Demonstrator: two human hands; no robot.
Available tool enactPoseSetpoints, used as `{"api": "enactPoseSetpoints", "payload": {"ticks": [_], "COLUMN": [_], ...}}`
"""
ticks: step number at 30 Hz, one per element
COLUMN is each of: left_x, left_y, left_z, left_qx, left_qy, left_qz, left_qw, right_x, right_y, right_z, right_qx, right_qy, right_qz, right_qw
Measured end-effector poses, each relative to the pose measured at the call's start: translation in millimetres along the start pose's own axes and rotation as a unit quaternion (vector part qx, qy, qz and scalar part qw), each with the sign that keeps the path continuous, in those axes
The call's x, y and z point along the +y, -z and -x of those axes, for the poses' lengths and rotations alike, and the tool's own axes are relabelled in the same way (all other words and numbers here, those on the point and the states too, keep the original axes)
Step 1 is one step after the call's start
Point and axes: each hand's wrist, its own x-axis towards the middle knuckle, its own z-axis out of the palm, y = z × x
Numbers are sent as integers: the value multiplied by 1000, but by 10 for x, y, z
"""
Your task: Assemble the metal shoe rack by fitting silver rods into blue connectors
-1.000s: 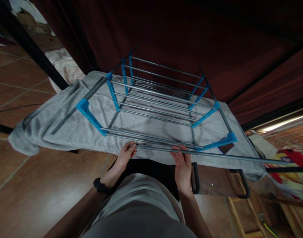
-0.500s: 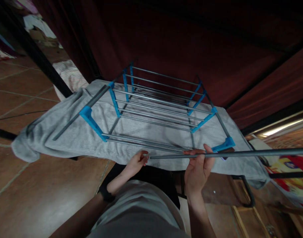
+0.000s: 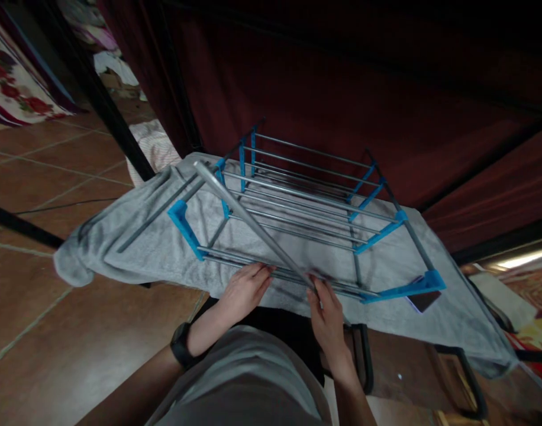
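A rack (image 3: 306,204) of grey metal rods and blue plastic brackets lies on a grey towel (image 3: 133,242) spread over a table. My right hand (image 3: 326,310) grips the near end of a loose grey rod (image 3: 253,222), which slants up and to the left over the rack. My left hand (image 3: 247,287) rests flat with its fingers out on the rack's nearest rods. A black watch sits on my left wrist.
A dark phone (image 3: 424,300) lies on the towel by the rack's right front bracket. A dark red curtain (image 3: 342,89) hangs behind the table. Brown floor tiles (image 3: 40,331) spread to the left, with a black pole (image 3: 97,94) and a floral cloth (image 3: 18,89) beyond.
The loose rod, which pointed right half a second ago, has swung over and now slants up to the left. My left hand has moved onto the rack's front rods.
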Motion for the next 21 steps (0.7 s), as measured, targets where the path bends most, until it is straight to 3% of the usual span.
{"api": "enactPoseSetpoints", "payload": {"ticks": [4,10,17,21], "left_x": [-104,-141,-346,-508], "left_y": [48,161,350,418], "left_z": [16,115,213,247], "left_qx": [40,80,140,164], "left_qy": [86,216,259,299], "left_qz": [105,298,453,469], "left_qw": [990,926,842,815], "right_x": [153,330,540,592], "right_y": [-179,-335,-400,-432], "right_z": [39,62,119,139], "right_qx": [-76,-151,-177,-193], "right_qy": [21,47,80,85], "right_qz": [50,144,189,203], "right_qw": [996,977,963,956]}}
